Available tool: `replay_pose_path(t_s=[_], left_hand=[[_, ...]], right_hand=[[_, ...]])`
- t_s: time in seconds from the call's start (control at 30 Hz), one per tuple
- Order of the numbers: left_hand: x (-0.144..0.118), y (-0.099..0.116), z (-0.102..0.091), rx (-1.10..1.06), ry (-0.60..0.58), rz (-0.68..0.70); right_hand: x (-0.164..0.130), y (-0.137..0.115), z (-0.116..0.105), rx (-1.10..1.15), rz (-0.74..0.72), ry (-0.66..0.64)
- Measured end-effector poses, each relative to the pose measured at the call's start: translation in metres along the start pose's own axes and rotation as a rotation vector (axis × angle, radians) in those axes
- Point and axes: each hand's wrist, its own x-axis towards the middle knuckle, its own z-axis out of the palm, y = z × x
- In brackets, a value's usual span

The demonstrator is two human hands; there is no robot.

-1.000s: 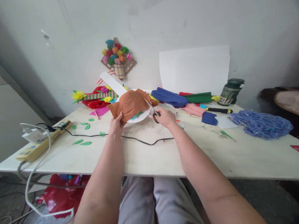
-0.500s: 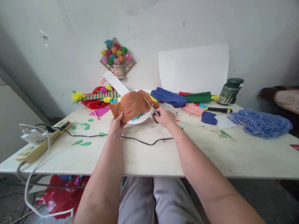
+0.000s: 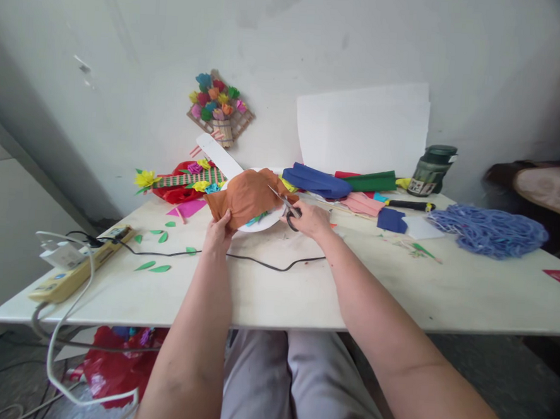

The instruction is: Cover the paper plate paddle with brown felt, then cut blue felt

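Both forearms extend forward from the lower edge of the view, over the pale grey trousers (image 3: 269, 386) and across the near edge of the white table (image 3: 303, 293), converging toward the table's middle.

Left hand (image 3: 219, 231): palm down, fingers curled closed over the lower left corner of the crumpled sheet of rust-brown crepe paper (image 3: 250, 195), pinching it and holding it raised above the tabletop.

Right hand (image 3: 308, 219): wrist slightly bent inward, fingers closed through the black handles of the small steel scissors (image 3: 286, 208). The blades point up and to the left, and their tips meet the right edge of the brown paper.

The brown paper lies between the two hands, at mid-table, partly covering a white round paper plate (image 3: 263, 222).

A thin black cable (image 3: 258, 262) runs across the table just in front of both wrists. Small green paper leaves (image 3: 155, 267) lie to the left of the left arm, near a yellowish power strip (image 3: 74, 273) at the table's left corner. Folded blue, green and pink paper sheets (image 3: 338, 184) lie beyond the right hand, and a heap of blue-violet shredded strips (image 3: 490, 230) rests well to its right.
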Motion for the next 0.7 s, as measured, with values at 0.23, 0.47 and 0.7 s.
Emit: replay_pose_path(t_s=[0.23, 0.47, 0.7], left_hand=[[0.0024, -0.0018, -0.0025, -0.010, -0.012, -0.016], [0.0022, -0.0023, -0.0014, 0.001, -0.021, -0.019], [0.0037, -0.0028, -0.0029, -0.001, -0.033, -0.017]], right_hand=[[-0.0010, 0.0028, -0.0037, -0.107, -0.033, 0.040], [0.0001, 0.0022, -0.0009, -0.115, -0.044, 0.036], [0.0020, 0.0040, 0.0012, -0.067, -0.028, 0.032]])
